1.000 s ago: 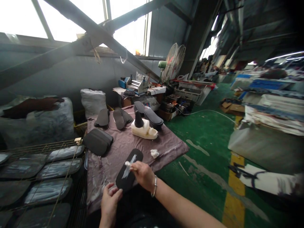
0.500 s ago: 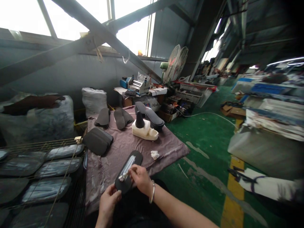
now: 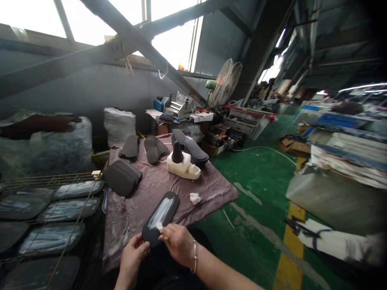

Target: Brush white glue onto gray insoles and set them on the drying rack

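My left hand [image 3: 134,251] is closed on the near left edge of a dark grey, rounded oblong insole-like pad [image 3: 173,204], thumb on top. A broad streak of white paste runs along the pad's upper face. Pinched in my right hand [image 3: 178,243] is a small applicator [image 3: 159,226] with a white-coated tip, which meets the paste near the pad's lower part; its handle is mostly hidden by my fingers. Beyond the pad stands a cream plastic container [image 3: 179,167] with a dark cone on top. A crumpled white wad [image 3: 195,198] lies to the right.
A mauve cloth [image 3: 211,193] covers the table. Stacks of dark pads [image 3: 122,177] lie at its back and left. On the left, a wire rack [image 3: 87,177] carries several paste-streaked pads [image 3: 51,237]. A fan [image 3: 223,82] and a small roller machine [image 3: 177,108] stand behind.
The applicator has moved down and slightly right along the pad, and the white streak is wider and more spread. The whole view has shifted slightly. My left hand keeps its hold.
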`<state>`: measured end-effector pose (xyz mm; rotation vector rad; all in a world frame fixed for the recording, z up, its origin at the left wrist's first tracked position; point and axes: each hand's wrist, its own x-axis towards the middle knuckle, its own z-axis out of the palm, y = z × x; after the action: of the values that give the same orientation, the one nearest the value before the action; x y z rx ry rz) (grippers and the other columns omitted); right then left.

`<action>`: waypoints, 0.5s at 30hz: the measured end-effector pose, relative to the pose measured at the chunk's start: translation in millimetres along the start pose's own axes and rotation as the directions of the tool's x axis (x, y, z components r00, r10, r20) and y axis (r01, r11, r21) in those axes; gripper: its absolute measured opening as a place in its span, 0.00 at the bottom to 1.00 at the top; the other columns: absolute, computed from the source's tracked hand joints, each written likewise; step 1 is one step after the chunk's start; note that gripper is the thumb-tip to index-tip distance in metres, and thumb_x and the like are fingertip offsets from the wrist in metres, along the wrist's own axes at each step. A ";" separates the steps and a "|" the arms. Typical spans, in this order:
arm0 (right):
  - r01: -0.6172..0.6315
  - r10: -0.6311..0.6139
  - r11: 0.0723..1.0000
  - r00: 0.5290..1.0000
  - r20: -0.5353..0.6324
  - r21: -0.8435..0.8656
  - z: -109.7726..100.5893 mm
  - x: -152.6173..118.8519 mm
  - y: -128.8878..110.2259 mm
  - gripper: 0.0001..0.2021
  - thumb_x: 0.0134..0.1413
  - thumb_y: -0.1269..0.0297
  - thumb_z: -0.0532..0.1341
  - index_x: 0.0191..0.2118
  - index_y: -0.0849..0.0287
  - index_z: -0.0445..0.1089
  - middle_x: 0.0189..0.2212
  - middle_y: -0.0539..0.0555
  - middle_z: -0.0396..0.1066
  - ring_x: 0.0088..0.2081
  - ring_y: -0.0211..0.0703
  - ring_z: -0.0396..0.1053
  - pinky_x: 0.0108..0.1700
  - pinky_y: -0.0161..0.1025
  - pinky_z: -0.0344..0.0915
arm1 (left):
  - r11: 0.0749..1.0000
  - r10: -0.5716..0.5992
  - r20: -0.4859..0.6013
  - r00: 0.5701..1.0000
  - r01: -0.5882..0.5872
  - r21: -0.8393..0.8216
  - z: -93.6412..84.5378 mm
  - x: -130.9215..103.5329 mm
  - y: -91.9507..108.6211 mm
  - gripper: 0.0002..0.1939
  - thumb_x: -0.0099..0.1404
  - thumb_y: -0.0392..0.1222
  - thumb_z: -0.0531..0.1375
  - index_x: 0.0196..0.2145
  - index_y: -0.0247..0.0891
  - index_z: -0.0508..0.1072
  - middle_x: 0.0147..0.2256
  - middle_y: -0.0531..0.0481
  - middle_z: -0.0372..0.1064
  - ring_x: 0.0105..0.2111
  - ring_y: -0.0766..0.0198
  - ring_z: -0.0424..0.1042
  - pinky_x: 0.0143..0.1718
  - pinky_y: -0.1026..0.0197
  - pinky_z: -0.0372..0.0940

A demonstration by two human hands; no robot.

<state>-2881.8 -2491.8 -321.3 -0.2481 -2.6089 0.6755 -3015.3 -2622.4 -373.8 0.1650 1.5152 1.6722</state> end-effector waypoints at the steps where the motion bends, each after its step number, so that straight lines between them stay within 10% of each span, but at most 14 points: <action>1: -0.034 0.035 0.997 0.999 -0.019 0.070 2.7 -0.7 -6.0 0.11 0.63 0.65 0.49 0.37 0.59 0.67 0.29 0.55 0.69 0.32 0.42 0.67 0.36 0.36 0.62 | 1.000 0.000 0.001 1.000 0.000 0.003 -0.3 0.0 -0.2 0.21 0.41 0.40 0.68 0.35 0.32 0.73 0.28 0.48 0.73 0.27 0.64 0.70 0.29 0.63 0.65; 10: -0.364 0.445 0.883 0.850 -0.282 0.296 -21.2 20.1 43.9 0.13 0.61 0.59 0.51 0.29 0.59 0.65 0.23 0.52 0.66 0.25 0.40 0.66 0.30 0.34 0.62 | 1.000 -0.014 -0.011 1.000 0.014 -0.027 -1.0 -3.2 1.5 0.22 0.41 0.39 0.68 0.36 0.31 0.72 0.29 0.47 0.73 0.28 0.64 0.70 0.31 0.63 0.66; 15: -0.434 0.519 0.707 0.855 0.007 0.558 -1.3 12.0 32.3 0.15 0.60 0.54 0.51 0.28 0.58 0.63 0.19 0.48 0.64 0.17 0.37 0.63 0.19 0.32 0.59 | 0.999 -0.022 -0.021 1.000 0.021 -0.043 -0.8 -3.6 1.7 0.23 0.40 0.39 0.68 0.36 0.30 0.72 0.30 0.46 0.73 0.29 0.63 0.71 0.31 0.63 0.66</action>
<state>-2889.9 -2460.0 -332.0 -0.7787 -2.0849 1.4814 -3014.4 -2625.2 -371.0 0.1082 1.4904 1.6927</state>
